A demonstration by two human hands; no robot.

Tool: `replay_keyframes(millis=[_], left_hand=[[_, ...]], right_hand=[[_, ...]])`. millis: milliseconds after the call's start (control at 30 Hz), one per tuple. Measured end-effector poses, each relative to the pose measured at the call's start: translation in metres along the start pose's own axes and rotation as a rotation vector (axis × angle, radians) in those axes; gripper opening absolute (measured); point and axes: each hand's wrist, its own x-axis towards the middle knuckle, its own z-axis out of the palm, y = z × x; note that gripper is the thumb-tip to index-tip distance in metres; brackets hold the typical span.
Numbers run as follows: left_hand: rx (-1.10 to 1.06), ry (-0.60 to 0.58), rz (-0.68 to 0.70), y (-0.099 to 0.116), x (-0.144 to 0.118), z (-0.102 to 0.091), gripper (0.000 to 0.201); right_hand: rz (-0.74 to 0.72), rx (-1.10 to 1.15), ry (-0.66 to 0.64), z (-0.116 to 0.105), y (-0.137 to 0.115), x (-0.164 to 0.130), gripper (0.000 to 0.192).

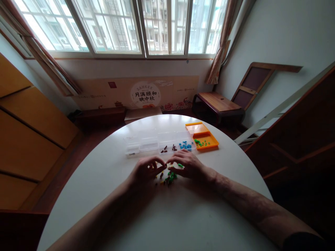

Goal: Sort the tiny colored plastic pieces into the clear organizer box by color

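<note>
Forearms enter from the near edge of the round white worktop [167, 216] and converge on one landmark: a loose pile of small coloured pieces [167, 177], green, yellow and dark, lying near the middle.

Left hand [145, 171]: just left of the pile, fingers curled over it, tips at its near-left edge. Whether a piece is pinched, cannot tell.

Right hand [187, 165]: just right of the pile, fingers bent and pointing left across its far side, a green piece showing at the fingertips. Grip itself not resolved.

Both hands about equally near; the pile sits between and slightly below the fingertips, which nearly meet above it. The scatter runs roughly near-to-far; too small to judge single pieces.

Beyond the pile, near: clear compartment box [159, 143], long axis left-right.
- left compartments: contents not made out
- compartments straight beyond the pile: a few dark pieces [169, 149]
- right compartment: blue pieces [186, 145]

Beyond and right of the pile, touching the clear box's right end: orange tray [212, 139] holding green pieces [201, 142], orange lid hinged up behind.
</note>
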Motion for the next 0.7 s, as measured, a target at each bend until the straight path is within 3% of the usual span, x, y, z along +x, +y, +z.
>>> replay_keyframes(millis=[700], left_hand=[[-0.043, -0.012, 0.048, -0.0046, -0.0006, 0.0015, 0.015]], right_hand=[[-0.059, 0.019, 0.073, -0.0018, -0.0019, 0.0042, 0.011]])
